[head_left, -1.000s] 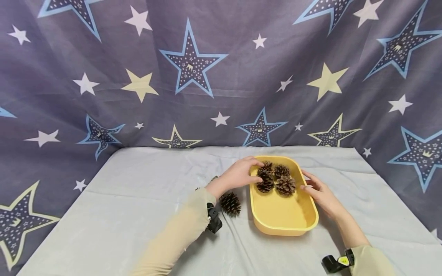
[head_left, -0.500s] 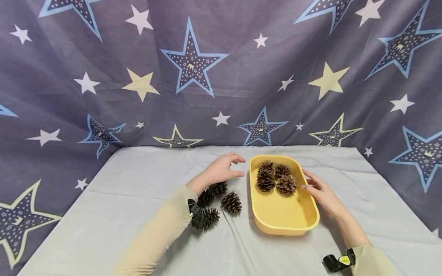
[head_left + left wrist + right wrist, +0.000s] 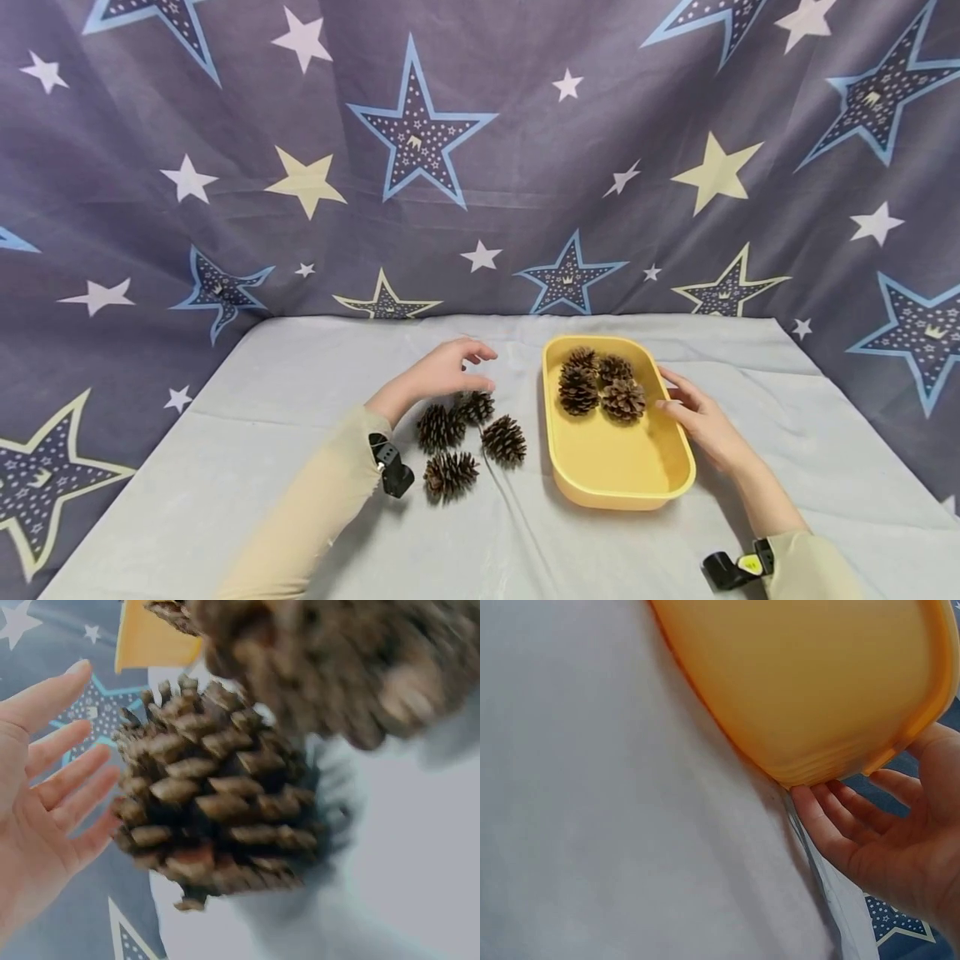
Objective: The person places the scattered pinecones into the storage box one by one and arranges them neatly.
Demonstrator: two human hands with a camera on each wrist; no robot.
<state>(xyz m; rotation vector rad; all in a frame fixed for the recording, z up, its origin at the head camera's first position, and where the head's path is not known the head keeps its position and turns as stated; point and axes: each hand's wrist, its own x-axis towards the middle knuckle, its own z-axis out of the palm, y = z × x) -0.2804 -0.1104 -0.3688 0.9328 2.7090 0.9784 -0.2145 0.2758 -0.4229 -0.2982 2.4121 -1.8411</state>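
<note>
My left hand (image 3: 446,371) is held over the left part of the table, its fingers reaching forward and apart with nothing between them. Just below and right of it lie several brown pine cones (image 3: 450,475) in a loose cluster. In the left wrist view one pine cone (image 3: 217,795) looms large beside the spread fingers. A yellow plastic tub (image 3: 618,458) stands to the right, with several pine cones (image 3: 578,390) grouped at its far end. My right hand (image 3: 705,425) grips the tub's right side, thumb at the rim and fingers against the outer wall (image 3: 832,761).
A pale grey cloth (image 3: 300,392) with creases covers the table. Behind it hangs a dark curtain (image 3: 510,167) printed with stars. Each wrist wears a small black camera (image 3: 390,467).
My left hand has drawn back from inside the tub, leftward to above the loose pine cones, where its arm now covers fewer of them. The right hand and tub have stayed put.
</note>
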